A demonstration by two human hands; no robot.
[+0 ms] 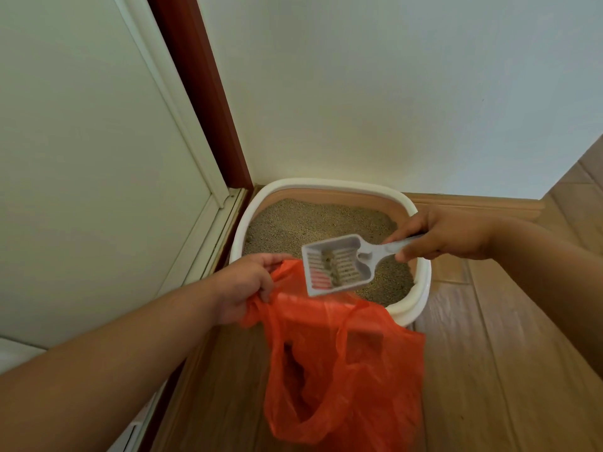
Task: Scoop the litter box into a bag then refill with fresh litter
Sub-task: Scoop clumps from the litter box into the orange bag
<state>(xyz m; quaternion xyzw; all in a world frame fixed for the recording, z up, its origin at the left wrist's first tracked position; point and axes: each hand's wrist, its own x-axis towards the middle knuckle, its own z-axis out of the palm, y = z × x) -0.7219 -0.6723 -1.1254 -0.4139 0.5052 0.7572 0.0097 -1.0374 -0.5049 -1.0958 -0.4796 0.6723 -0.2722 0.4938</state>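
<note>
A white litter box (421, 298) with a tan inner wall stands in the room's corner, filled with grey-brown litter (293, 223). My right hand (447, 236) grips the handle of a pale grey slotted scoop (336, 265), held above the box's near edge with a few clumps in it. My left hand (244, 285) grips one handle of an orange plastic bag (336, 370), which hangs open just below the scoop. Dark contents show through the bag's lower part.
A white wall rises behind the box. A white door with a dark red frame (202, 93) stands to the left. Wooden floor (489, 370) spreads to the right and in front, with a wooden skirting board (473, 203) along the wall.
</note>
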